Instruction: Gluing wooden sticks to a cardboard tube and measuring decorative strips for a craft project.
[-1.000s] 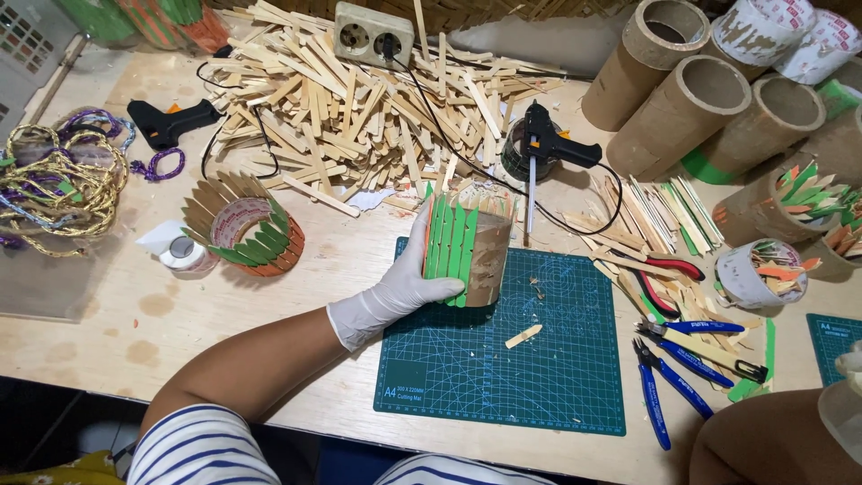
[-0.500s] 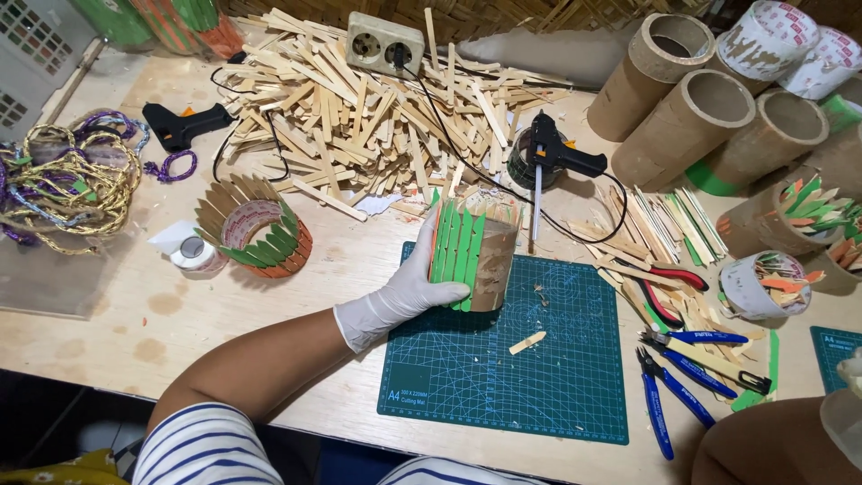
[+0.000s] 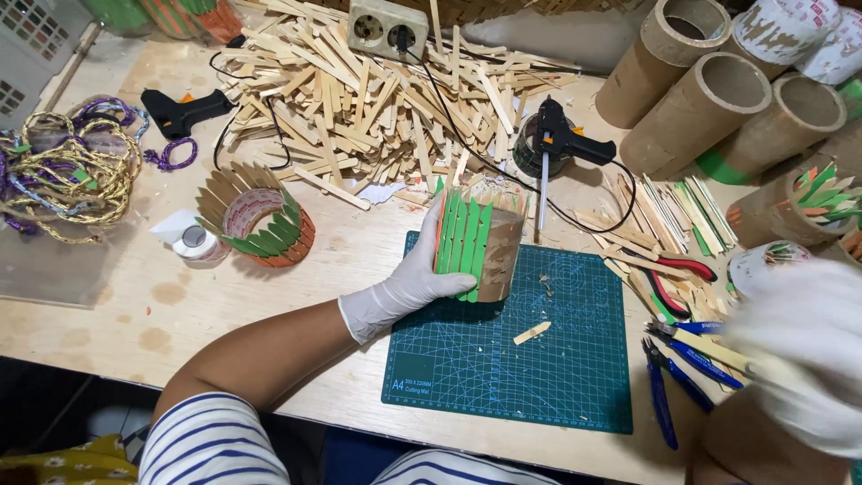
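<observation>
Centre of frame, gloved left hand (image 3: 409, 289) gripping stick-covered tube (image 3: 480, 247) on green cutting mat (image 3: 539, 377), right hand (image 3: 799, 350) blurring at right edge, grip indiscernible, pliers (image 3: 669, 391) lying nearby.

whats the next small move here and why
Probably bring the right hand, blurred but seemingly holding a pale stick, to the cardboard tube. The left hand pins the tube on the cutting mat, green sticks cover only one side, and bare cardboard shows beside them.
</observation>
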